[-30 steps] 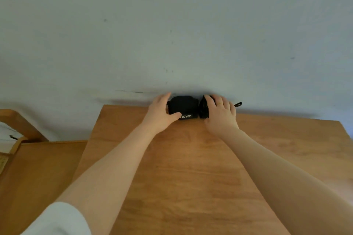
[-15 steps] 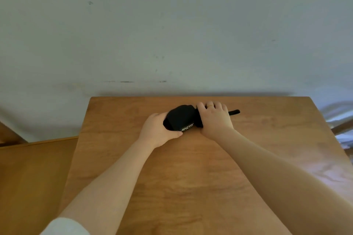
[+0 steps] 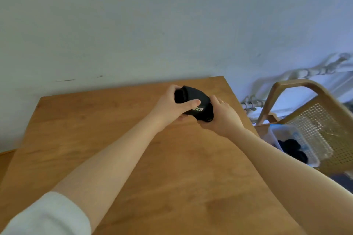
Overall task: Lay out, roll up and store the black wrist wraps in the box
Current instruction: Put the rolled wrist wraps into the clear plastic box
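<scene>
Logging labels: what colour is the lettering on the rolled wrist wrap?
White, on the black rolled wrist wrap; head view.

A pale, matte wall fills the upper half of the view, marked by a few dark scuffs just above the far edge of the wooden surface, which stands against it. Beyond the surface's right edge stands a light wooden chair with a woven cane back, and behind it white pipes run along the wall in cool, bluish daylight.
</scene>
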`<move>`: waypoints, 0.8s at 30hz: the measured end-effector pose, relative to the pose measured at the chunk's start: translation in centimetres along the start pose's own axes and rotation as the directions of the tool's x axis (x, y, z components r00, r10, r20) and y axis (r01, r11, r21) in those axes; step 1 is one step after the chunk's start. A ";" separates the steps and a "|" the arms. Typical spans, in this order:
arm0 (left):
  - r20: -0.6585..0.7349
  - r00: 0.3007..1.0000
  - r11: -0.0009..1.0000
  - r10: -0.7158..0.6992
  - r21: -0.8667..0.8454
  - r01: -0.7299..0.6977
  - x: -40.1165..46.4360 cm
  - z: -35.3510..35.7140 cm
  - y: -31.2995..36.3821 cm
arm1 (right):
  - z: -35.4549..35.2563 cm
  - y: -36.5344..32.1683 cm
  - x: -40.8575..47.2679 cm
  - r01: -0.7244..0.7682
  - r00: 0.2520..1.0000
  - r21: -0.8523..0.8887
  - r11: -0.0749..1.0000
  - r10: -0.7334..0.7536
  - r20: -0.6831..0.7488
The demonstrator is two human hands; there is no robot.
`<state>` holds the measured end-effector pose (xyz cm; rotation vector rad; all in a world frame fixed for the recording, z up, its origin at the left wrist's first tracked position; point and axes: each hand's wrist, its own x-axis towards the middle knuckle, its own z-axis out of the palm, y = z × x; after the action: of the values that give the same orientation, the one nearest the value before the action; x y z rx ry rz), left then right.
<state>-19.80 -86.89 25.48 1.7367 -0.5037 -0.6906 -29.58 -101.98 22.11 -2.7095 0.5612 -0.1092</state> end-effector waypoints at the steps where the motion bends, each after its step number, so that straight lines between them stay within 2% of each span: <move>1: -0.008 1.000 1.000 0.019 -0.012 -0.019 -0.4 3.0 1.0 | -1.4 2.2 -1.6 -0.022 1.000 0.003 1.000 0.022 -0.012; 6: 0.032 0.997 0.992 0.068 -0.113 -0.064 -2.9 18.0 4.0 | -7.7 13.5 -10.6 -0.167 0.982 0.033 0.985 0.169 -0.087; 11: 0.099 0.993 0.982 0.063 -0.183 -0.044 -4.0 30.1 6.1 | -12.9 23.5 -18.7 -0.350 0.908 0.265 0.898 0.395 -0.139; 15: 0.119 0.993 0.986 0.005 -0.166 0.015 -2.1 36.4 6.4 | -15.4 30.1 -22.1 -0.423 0.784 0.506 0.752 0.584 -0.213; 17: 0.129 0.991 0.980 -0.034 -0.191 0.058 -0.3 39.0 5.9 | -15.9 32.9 -22.8 -0.456 0.689 0.620 0.638 0.694 -0.207; 19: 0.126 0.991 0.987 -0.043 -0.147 0.062 1.6 41.3 5.1 | -16.2 35.6 -23.1 -0.482 0.608 0.700 0.527 0.777 -0.166; 22: 0.101 0.991 0.990 -0.085 -0.105 0.096 5.6 44.6 3.0 | -16.3 40.4 -22.1 -0.487 0.563 0.767 0.417 0.822 -0.090; 24: 0.074 0.989 0.987 -0.130 -0.082 0.136 8.7 46.7 1.5 | -16.6 43.7 -20.4 -0.521 0.565 0.734 0.436 0.820 -0.085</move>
<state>-45.06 -126.20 16.72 1.6800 -0.4012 -0.8571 -66.91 -136.80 21.30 -1.5680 1.4484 -0.5838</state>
